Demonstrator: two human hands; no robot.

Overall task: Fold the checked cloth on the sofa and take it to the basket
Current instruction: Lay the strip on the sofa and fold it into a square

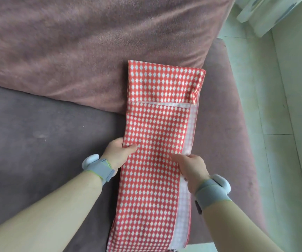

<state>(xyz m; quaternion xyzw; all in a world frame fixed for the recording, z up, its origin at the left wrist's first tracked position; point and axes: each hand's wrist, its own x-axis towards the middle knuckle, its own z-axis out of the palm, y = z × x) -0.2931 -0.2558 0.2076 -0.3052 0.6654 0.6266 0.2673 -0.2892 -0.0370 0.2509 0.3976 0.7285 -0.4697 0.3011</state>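
Note:
The red-and-white checked cloth (155, 128) lies on the sofa seat (37, 142) as a long narrow strip, running from the back cushion toward me. Its far end is folded over, and a pale underside shows along the right edge. My left hand (119, 151) pinches the cloth's left edge about halfway along, thumb on top. My right hand (192, 166) grips the right edge at the same height, fingers curled under the fabric. No basket is in view.
The mauve back cushion (92, 51) stands behind the cloth. The sofa's right armrest (228, 124) borders the cloth on the right. Beyond it is pale tiled floor (283, 124) and a white object (261, 13) at the top right.

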